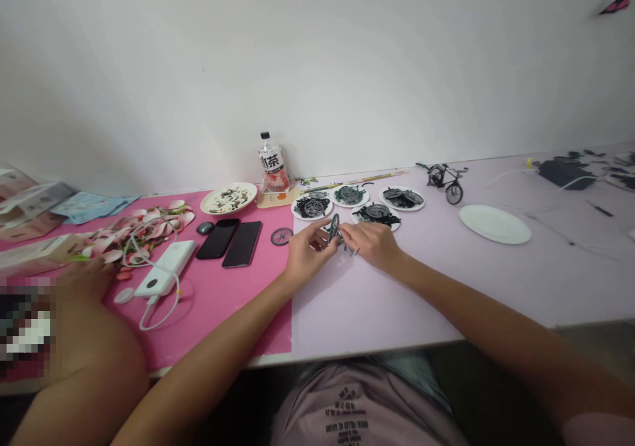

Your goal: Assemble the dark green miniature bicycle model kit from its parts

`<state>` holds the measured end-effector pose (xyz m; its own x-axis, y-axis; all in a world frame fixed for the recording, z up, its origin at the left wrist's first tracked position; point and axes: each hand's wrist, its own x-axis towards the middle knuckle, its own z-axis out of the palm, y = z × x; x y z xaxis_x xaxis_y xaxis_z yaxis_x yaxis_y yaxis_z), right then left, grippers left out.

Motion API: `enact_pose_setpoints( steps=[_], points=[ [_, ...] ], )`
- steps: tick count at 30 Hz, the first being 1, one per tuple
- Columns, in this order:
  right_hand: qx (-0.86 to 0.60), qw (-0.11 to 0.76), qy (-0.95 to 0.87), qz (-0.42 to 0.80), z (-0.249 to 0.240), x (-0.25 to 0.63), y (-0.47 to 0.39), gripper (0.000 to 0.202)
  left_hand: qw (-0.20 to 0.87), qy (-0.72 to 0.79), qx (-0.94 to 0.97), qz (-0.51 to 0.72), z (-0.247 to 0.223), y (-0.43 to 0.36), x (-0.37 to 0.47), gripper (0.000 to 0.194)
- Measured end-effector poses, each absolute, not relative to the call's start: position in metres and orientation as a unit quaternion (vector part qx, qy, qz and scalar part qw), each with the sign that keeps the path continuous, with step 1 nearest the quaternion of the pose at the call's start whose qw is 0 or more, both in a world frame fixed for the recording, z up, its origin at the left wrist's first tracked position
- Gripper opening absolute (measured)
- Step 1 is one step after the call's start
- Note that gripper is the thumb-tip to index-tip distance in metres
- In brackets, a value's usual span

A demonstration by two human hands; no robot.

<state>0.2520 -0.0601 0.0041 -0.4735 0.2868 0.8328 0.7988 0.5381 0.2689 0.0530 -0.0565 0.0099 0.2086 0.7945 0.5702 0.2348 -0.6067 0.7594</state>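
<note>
My left hand point(308, 253) pinches a small toy bicycle wheel point(334, 226), held upright just above the table. Against the wheel's other side, the fingers of my right hand point(376, 243) are closed on a small grey part point(351, 251), mostly hidden by the fingers; its exact kind cannot be made out. A loose wheel point(282, 236) lies flat on the pink surface, left of my left hand. Just beyond my hands stand several small white plates with dark bicycle parts, among them a plate of parts with a wheel on top point(377, 213).
An assembled toy bicycle point(446, 180) stands at the back right, near a white plate point(495, 224). To the left are two phones point(242, 244), a power bank point(166, 267) with a cable, pink petals point(143, 229) and a bottle point(272, 161). Another person's arm point(94, 347) rests at far left.
</note>
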Motion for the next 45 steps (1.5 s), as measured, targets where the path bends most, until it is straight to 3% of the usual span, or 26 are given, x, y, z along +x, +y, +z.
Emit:
enact_pose_setpoints(
  steps=[23,30,35,38,45],
  points=[
    [-0.423,0.476,-0.763,-0.107,-0.004,0.243,-0.063,0.021,0.284,0.375,0.716,0.516,0.007,-0.056,0.053,0.041],
    [-0.472,0.532,-0.694,0.115,-0.005,0.236,-0.064,0.022,0.291,0.372,0.715,0.515,0.006,-0.056,0.054,0.040],
    [-0.486,0.533,-0.639,0.266,0.000,0.236,-0.064,0.035,0.281,0.369,0.722,0.514,0.005,-0.055,0.054,0.035],
    [-0.483,0.527,-0.663,0.222,0.002,0.237,-0.066,0.032,0.276,0.369,0.724,0.514,0.006,-0.056,0.053,0.035],
    [-0.434,0.480,-0.758,-0.087,0.003,0.243,-0.068,0.018,0.260,0.376,0.730,0.508,0.008,-0.055,0.052,0.032]
  ],
)
